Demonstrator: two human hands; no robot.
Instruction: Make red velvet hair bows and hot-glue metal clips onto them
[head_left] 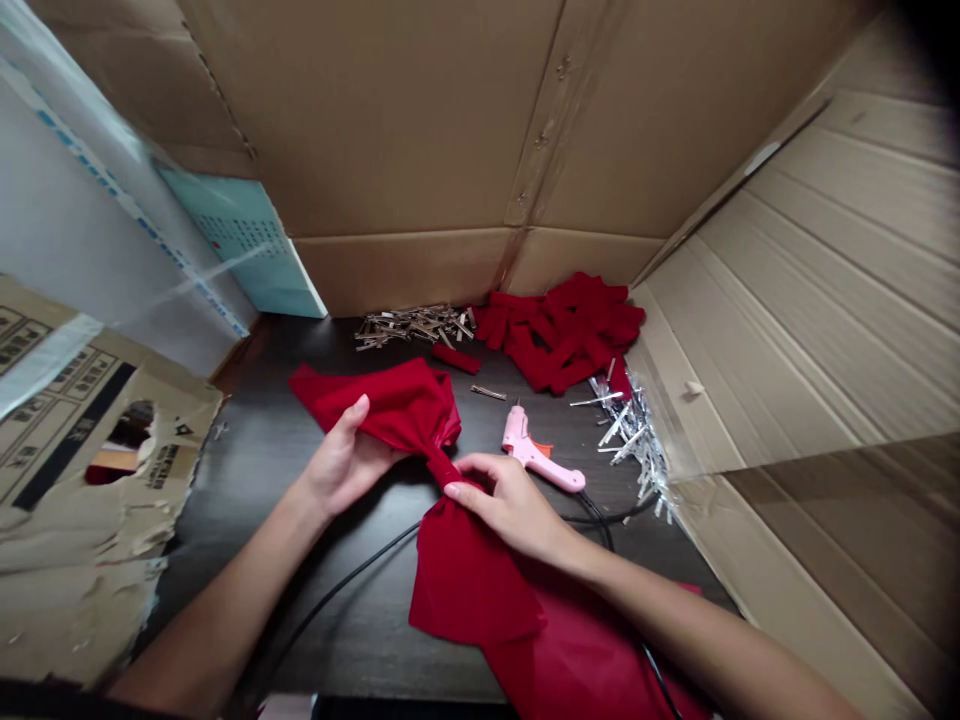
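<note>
A large red fabric bow (382,400) with a narrow wrapped middle is held above the dark table. My left hand (349,460) is closed around its upper loop, thumb in front and the other fingers hidden behind the cloth. At the wrapped middle, my right hand (502,495) pinches the fabric between thumb and forefinger. Red tails hang down from there toward the table's near edge. Just beyond my right hand lies a pink glue gun (525,445) with an orange trigger. A single metal hair clip (489,392) rests close to its nozzle.
Behind lie a pile of metal clips (420,325) and a heap of red fabric strips (570,325). Silvery twist-tie-like strips (637,440) are scattered at the right. Cardboard walls (405,130) surround the table (255,400). A black cord (345,580) crosses it beneath the bow.
</note>
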